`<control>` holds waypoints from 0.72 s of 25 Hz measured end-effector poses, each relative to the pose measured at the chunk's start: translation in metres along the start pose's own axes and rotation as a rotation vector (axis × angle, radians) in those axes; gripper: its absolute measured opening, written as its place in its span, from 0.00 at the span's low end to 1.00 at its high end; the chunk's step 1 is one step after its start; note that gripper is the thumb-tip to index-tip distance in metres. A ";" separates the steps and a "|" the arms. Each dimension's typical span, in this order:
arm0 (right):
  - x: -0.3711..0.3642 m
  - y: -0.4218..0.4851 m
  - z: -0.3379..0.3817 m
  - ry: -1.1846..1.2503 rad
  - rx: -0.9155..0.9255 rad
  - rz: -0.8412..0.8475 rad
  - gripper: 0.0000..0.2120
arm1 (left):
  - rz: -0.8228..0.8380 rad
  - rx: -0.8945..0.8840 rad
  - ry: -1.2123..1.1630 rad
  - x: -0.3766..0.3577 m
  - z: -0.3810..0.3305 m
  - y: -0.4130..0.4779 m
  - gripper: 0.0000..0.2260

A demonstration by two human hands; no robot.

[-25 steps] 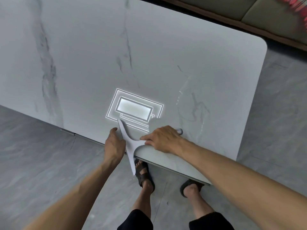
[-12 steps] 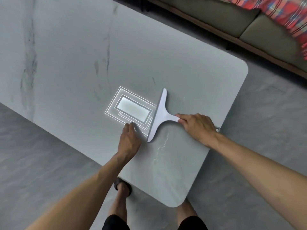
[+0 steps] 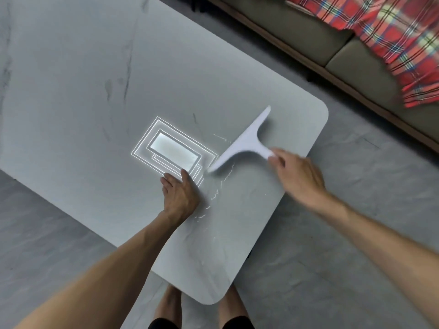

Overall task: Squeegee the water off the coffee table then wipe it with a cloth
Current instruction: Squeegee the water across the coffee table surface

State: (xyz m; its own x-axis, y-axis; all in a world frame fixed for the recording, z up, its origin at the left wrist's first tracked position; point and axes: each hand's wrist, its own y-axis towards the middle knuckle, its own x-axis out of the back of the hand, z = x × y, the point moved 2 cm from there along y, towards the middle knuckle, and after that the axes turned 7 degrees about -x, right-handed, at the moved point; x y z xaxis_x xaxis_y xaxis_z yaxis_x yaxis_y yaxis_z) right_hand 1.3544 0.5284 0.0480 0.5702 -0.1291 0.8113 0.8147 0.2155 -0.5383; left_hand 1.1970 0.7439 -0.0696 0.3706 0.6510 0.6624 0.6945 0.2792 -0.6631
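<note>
Squeegee (image 3: pixel 242 143) is being gripped at the handle end by right hand (image 3: pixel 297 176), fingers curled round it. Blade on or just above coffee table (image 3: pixel 95 91), 2 o'clock of left hand (image 3: pixel 180 193), which is being pressed flat. Likely light, stiff, slippery when wet; handle is being judged the best hold.

Grey marble-veined tabletop (image 3: pixel 95 91) with rounded corners: one.
White T-shaped plastic squeegee (image 3: pixel 244 143): one, right of centre.
Bare hands: two, the left hand (image 3: pixel 180 198) and the right hand (image 3: pixel 297 176).
Feet (image 3: pixel 169 302): two, below the near edge.
Olive-brown sofa (image 3: pixel 297 36): one, far right, with two seat cushions (image 3: pixel 365 65) showing.
Red plaid fabric (image 3: pixel 392 39): one piece, on the sofa.
Bright rectangular light reflection (image 3: pixel 174 151): one, mid-tabletop.
</note>
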 end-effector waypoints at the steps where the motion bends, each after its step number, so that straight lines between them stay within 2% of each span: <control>1: 0.013 0.025 0.011 0.022 -0.001 -0.011 0.17 | 0.023 0.004 -0.022 0.002 0.000 0.003 0.29; 3: 0.035 0.081 0.029 0.136 -0.067 -0.025 0.18 | 0.048 -0.004 -0.039 0.002 0.005 0.010 0.28; 5: 0.052 0.135 0.044 0.402 -0.236 -0.099 0.22 | 0.031 -0.002 -0.027 0.000 0.010 0.018 0.28; 7: 0.059 0.172 0.061 0.595 -0.354 -0.145 0.20 | 0.023 0.020 -0.034 -0.002 0.013 0.021 0.29; 10: 0.047 0.190 0.087 0.763 -0.438 -0.085 0.16 | 0.030 0.005 -0.015 -0.001 0.011 0.020 0.29; 12: 0.029 0.183 0.100 0.709 -0.404 -0.042 0.13 | 0.044 -0.002 0.005 0.000 0.011 0.021 0.29; 13: 0.019 0.176 0.104 0.588 -0.354 -0.056 0.13 | 0.045 -0.002 0.009 0.000 0.011 0.022 0.29; 16: -0.008 0.138 0.101 0.217 -0.128 -0.101 0.19 | 0.063 -0.001 0.014 0.002 0.009 0.020 0.29; 18: -0.027 0.104 0.081 0.129 0.010 -0.065 0.21 | 0.086 -0.011 0.026 0.004 0.008 0.018 0.30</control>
State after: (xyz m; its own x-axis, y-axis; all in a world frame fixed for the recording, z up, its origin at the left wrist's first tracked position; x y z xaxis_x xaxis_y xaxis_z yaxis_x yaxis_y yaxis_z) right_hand 1.4155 0.6323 -0.0113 0.5252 -0.2664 0.8082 0.8499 0.2121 -0.4824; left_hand 1.2060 0.7573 -0.0822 0.4453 0.6538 0.6118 0.6658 0.2151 -0.7144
